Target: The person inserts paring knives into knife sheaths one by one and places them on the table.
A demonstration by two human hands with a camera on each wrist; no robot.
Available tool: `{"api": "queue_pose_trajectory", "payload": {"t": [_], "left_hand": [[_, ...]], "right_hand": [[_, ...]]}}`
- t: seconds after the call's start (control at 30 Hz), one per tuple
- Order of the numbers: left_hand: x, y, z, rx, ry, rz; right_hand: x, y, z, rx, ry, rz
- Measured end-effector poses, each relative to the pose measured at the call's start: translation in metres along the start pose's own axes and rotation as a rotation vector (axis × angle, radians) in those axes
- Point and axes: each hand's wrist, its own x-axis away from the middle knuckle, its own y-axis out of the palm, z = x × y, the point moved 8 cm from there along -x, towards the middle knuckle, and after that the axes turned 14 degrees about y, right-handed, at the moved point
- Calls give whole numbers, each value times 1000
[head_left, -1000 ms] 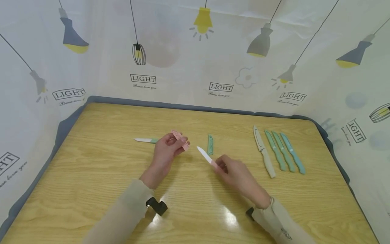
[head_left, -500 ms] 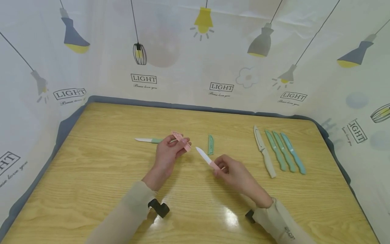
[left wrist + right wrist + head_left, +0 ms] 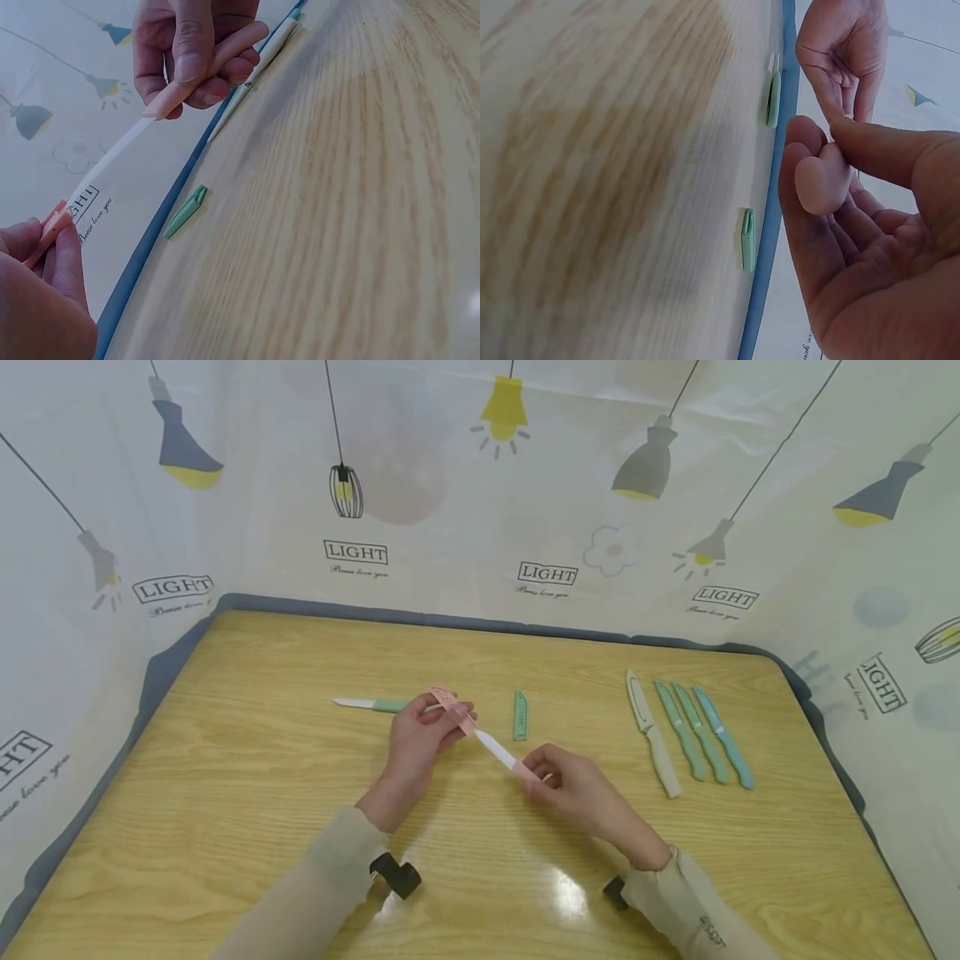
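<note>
My left hand pinches a pink knife sheath between thumb and fingers, above the table's middle. Opposite it, my right hand grips a paring knife by its pink handle, the white blade pointing at the sheath. The blade's tip meets the sheath's near end; how far it is inside cannot be told. Behind my left hand lies a bare white-bladed knife with a green handle, partly hidden by the fingers. A green sheath lies alone beyond the pink knife.
On the right of the wooden table, several sheathed knives lie side by side: a cream one, green ones and a blue one. A printed curtain rises behind the table's far edge.
My left hand has moved slightly right with the pink sheath. The gap between sheath and blade has closed, so the tip now meets the sheath's end. The right hand has hardly moved.
</note>
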Motion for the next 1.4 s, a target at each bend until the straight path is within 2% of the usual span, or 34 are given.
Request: {"api": "queue_pose_trajectory", "payload": {"t": [0.3,0.63,0.9,1.17,1.4], "left_hand": [[4,5,2,-2,15,-7],[8,9,5,-25,50,-18],[10,8,6,-39,83,-22],[14,11,5,-34,74,-16],[16,14,3,-28,64,-14]], "right_hand": [[1,1,-3,-33,-13,-4],[3,-2,-6,14,8,81],[7,-5,-14,54,-52,150],[8,-5,-18,22,-89,161],[7,-5,-21,28,-74,178]]}}
